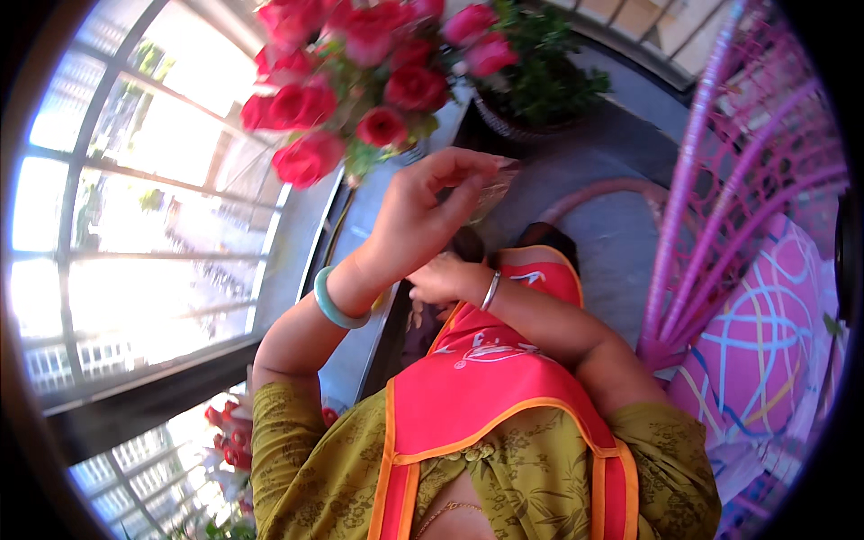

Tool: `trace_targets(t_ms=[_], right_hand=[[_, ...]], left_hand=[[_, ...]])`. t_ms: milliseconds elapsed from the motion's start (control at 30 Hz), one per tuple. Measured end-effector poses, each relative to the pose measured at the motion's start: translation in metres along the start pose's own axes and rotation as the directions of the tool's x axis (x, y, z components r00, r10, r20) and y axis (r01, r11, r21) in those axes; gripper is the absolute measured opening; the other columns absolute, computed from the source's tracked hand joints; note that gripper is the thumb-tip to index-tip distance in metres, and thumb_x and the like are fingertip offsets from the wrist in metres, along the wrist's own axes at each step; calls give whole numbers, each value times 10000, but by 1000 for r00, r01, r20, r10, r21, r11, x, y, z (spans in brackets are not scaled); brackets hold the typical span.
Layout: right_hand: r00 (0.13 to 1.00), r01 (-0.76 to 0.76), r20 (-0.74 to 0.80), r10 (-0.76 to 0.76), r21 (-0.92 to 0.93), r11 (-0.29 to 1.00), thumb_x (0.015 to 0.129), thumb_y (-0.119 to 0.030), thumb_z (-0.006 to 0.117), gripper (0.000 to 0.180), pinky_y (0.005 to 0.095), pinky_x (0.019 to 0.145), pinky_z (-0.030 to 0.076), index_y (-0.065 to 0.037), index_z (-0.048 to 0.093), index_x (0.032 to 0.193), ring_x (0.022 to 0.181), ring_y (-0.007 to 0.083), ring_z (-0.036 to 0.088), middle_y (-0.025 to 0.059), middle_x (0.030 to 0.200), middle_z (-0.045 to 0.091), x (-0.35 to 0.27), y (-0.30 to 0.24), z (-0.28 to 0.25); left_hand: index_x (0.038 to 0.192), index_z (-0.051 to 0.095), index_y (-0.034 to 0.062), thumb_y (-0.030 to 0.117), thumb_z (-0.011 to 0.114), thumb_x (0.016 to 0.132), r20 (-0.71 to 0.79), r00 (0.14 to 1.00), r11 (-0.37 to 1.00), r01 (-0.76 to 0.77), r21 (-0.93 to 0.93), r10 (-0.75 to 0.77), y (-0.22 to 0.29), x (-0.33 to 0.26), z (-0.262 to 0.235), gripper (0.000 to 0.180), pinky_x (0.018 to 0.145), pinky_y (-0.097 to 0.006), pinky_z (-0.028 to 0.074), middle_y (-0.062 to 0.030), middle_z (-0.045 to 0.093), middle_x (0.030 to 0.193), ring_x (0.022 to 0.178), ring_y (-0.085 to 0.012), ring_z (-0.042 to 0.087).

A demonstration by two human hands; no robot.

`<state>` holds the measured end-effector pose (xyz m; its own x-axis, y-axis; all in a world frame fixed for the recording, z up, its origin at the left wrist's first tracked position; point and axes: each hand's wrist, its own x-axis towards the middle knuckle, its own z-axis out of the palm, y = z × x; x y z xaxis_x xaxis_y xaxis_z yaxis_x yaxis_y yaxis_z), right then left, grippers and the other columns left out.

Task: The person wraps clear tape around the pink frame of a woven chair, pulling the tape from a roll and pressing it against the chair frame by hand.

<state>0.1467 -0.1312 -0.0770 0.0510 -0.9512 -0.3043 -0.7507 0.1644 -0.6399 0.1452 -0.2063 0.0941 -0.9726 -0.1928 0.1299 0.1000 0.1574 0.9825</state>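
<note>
My left hand (425, 205), with a pale green bangle on its wrist, is raised below the red roses (382, 85). Its thumb and fingers are closed in a pinch. Beside the fingertips is a thin, brownish, see-through piece (490, 196), too blurred to name. Lower down, my right hand (443, 277) wears a silver bangle and sits just under the left wrist, partly covered by it. Its fingers curl downward and what they hold, if anything, is hidden. A dark brown rounded thing (466, 243) shows right above it.
A potted green plant (544, 85) stands at the far side. On the right is a pink woven chair (688, 180) with a patterned pink cushion (751, 333). A barred window (153, 180) fills the left. More red flowers (232, 436) are at lower left. A red apron (504, 387) covers my lap.
</note>
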Motion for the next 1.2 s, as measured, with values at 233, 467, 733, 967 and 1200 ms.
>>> trace_targets(t_ms=[233,467,733,967,1200], right_hand=[[995,-73,-62,79,88,993,814,-295,551,272,390,664,482,-47,627,896,753,305,621,147,790,636,-124,-38,-140],[522,177,-723,453,611,772,823,-81,607,82,242,596,440,-12,582,859,669,82,541,6,745,562,-227,-40,-219],[393,-115,-909,140,102,988,765,-102,659,248,265,730,449,-32,576,988,890,154,533,58,1004,510,-236,-33,-234],[419,-334,-890,180,33,942,730,-97,675,155,345,688,448,-35,535,757,787,257,555,75,806,545,-256,-45,-202],[433,-364,-900,57,-117,924,743,-144,626,166,358,663,430,-33,502,749,754,247,524,84,770,502,-266,-32,-185]], left_hand=[[1064,566,3,45,487,873,206,978,937,97,-335,-28,4,78,19,211,817,-271,469,-85,605,1093,964,-148,595],[1048,563,5,27,482,866,448,893,891,168,-422,44,7,111,41,201,801,-271,474,-87,601,1085,943,-155,596],[999,558,-35,-51,433,851,527,831,947,2,-321,177,29,103,54,194,787,-226,442,-46,583,941,900,-95,549],[997,568,-19,-92,432,809,652,738,982,-72,-177,171,27,90,79,243,813,-252,423,-70,566,970,929,-130,536],[995,644,-9,-103,456,765,817,563,936,204,-288,128,6,122,93,312,888,-285,387,-118,567,1121,1028,-183,525]])
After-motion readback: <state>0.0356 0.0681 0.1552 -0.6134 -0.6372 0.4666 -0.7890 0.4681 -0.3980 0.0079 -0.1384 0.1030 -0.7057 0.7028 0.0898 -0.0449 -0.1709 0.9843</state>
